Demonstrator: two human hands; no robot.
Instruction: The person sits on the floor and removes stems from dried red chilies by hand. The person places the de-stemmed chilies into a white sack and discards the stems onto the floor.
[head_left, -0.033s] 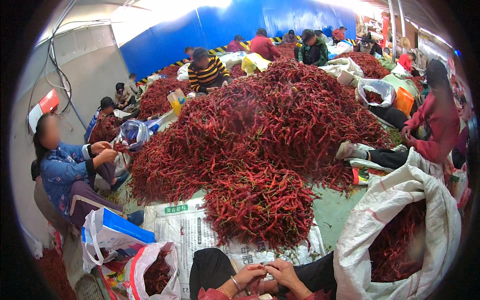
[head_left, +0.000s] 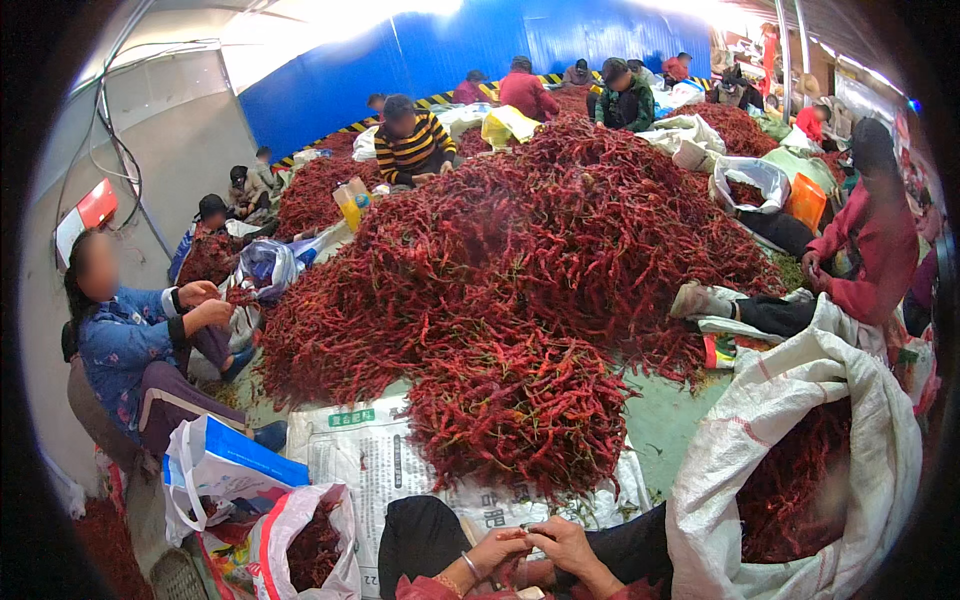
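Observation:
My left hand (head_left: 495, 550) and my right hand (head_left: 563, 545) meet above my lap at the lower edge. The left is closed, with dark red chili peppers (head_left: 512, 572) showing beneath its fingers. My right hand's fingertips are pinched together against the left's; what lies between them is too small to make out. Just beyond my knees, a small heap of red chili peppers (head_left: 515, 415) with green stems rests on a flattened white printed sack (head_left: 360, 460). It runs into a much larger chili pile (head_left: 560, 235) behind.
At right stands a large open white woven sack (head_left: 705, 490) holding chilies. To my left are a small white-and-red sack (head_left: 342, 540) of chilies and a blue-and-white bag (head_left: 250, 455). A person in blue (head_left: 125, 340) sits left, another in red (head_left: 865, 250) right; several others sit farther back.
My hands stay together above my lap, with only a slight shift of the fingers. The person at left has moved their hands a little.

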